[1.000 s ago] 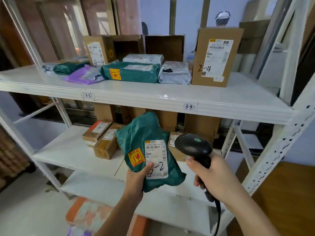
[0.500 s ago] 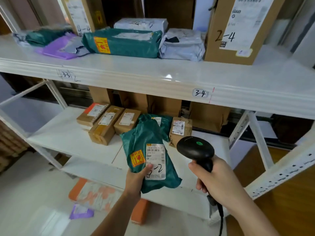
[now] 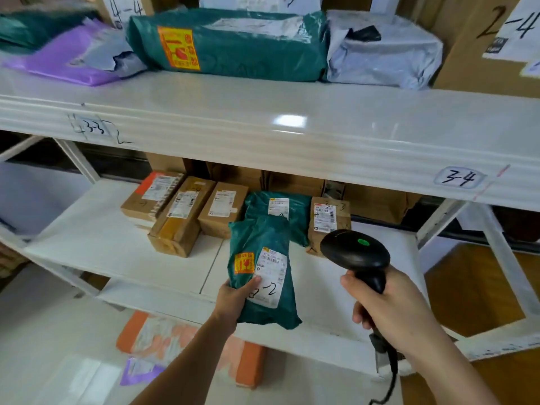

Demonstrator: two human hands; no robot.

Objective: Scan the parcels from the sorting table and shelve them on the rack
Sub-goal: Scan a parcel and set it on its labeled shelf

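Our left fingers (image 3: 253, 283) clamp the green parcel (image 3: 261, 270) label-up over the lower shelf (image 3: 111, 249); right-hand fingers (image 3: 361, 312) wrap the scanner (image 3: 356, 255) beside it, ready.

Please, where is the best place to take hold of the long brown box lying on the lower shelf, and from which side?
Probably the near short end of the long brown box, approached from the front of the lower shelf. That end juts toward the shelf's front, with bare shelf before it, while other boxes crowd both long sides. A grip across its width, from above, looks easiest.
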